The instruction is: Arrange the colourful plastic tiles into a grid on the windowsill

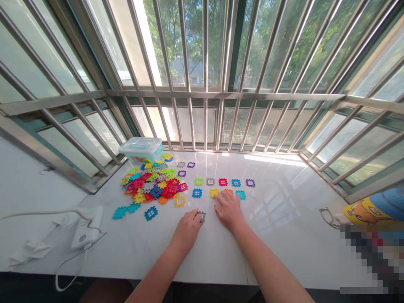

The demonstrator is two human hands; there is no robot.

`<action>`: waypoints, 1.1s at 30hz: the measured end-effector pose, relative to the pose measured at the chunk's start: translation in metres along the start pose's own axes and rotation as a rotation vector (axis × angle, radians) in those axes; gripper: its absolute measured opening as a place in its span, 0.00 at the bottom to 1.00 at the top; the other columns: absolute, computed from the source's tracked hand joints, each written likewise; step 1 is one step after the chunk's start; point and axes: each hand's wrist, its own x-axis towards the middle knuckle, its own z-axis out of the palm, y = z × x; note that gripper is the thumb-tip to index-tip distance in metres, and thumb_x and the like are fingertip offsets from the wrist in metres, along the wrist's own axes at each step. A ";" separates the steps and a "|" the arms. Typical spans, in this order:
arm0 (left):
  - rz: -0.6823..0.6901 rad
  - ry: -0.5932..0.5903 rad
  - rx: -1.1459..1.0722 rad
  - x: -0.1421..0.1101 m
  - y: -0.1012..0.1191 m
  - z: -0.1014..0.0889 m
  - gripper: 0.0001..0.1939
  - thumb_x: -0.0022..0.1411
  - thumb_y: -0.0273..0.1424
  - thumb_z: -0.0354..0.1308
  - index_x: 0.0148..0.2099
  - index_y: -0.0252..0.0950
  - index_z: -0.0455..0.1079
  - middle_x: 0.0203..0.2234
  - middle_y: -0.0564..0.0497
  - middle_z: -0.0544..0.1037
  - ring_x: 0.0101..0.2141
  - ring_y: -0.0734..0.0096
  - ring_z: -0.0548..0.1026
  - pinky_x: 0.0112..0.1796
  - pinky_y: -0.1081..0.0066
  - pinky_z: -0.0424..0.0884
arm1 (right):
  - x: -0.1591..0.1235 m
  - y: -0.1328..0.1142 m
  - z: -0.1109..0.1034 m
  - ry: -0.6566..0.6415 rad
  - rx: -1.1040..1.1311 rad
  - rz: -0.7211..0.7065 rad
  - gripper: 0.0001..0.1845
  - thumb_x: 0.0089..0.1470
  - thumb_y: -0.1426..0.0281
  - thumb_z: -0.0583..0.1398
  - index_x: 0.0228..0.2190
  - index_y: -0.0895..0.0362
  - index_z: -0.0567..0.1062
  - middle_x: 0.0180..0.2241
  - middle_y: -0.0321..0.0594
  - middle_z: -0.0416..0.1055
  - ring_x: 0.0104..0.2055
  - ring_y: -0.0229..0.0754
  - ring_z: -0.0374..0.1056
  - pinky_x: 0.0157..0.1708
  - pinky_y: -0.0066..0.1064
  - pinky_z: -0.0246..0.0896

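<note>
My left hand (187,228) has its fingers closed on a grey square tile (202,216) with notched edges, low over the white table. To its right, my right hand (230,210) lies with fingers stretched out at the lower row of tiles. Its fingertips reach an orange tile (227,192), partly covered, and the edge of a yellow tile (214,193). Beside these sit a blue tile (197,193) and a turquoise tile (240,195). Behind runs another row: green (198,182), grey, red (223,182), blue and purple tiles (250,183).
A mixed tile heap (151,185) spreads at left before a lidded clear box (141,148). A white power strip (86,233) with cables lies far left, near crumpled tissue (31,250). A yellow-blue container (375,208) stands right. Metal bars (205,96) border the table's back.
</note>
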 end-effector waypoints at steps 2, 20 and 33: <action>-0.007 -0.049 -0.029 0.006 -0.005 -0.008 0.10 0.68 0.27 0.59 0.50 0.42 0.75 0.57 0.44 0.75 0.54 0.57 0.74 0.57 0.55 0.72 | 0.000 0.001 0.001 -0.002 0.003 -0.012 0.27 0.68 0.54 0.55 0.66 0.37 0.68 0.72 0.42 0.58 0.74 0.57 0.46 0.71 0.66 0.23; 0.101 -0.169 -0.176 0.022 -0.018 -0.033 0.18 0.60 0.26 0.64 0.53 0.40 0.73 0.48 0.46 0.75 0.49 0.59 0.75 0.54 0.61 0.72 | -0.001 0.002 0.002 0.087 0.002 -0.068 0.27 0.68 0.56 0.57 0.66 0.41 0.69 0.71 0.43 0.60 0.74 0.55 0.51 0.72 0.63 0.29; 0.247 0.128 -0.183 0.110 -0.036 -0.038 0.15 0.65 0.31 0.64 0.53 0.39 0.71 0.46 0.46 0.77 0.49 0.59 0.76 0.53 0.59 0.74 | -0.001 0.003 0.002 0.125 0.013 -0.061 0.28 0.67 0.57 0.56 0.65 0.47 0.69 0.68 0.47 0.64 0.70 0.54 0.56 0.72 0.59 0.35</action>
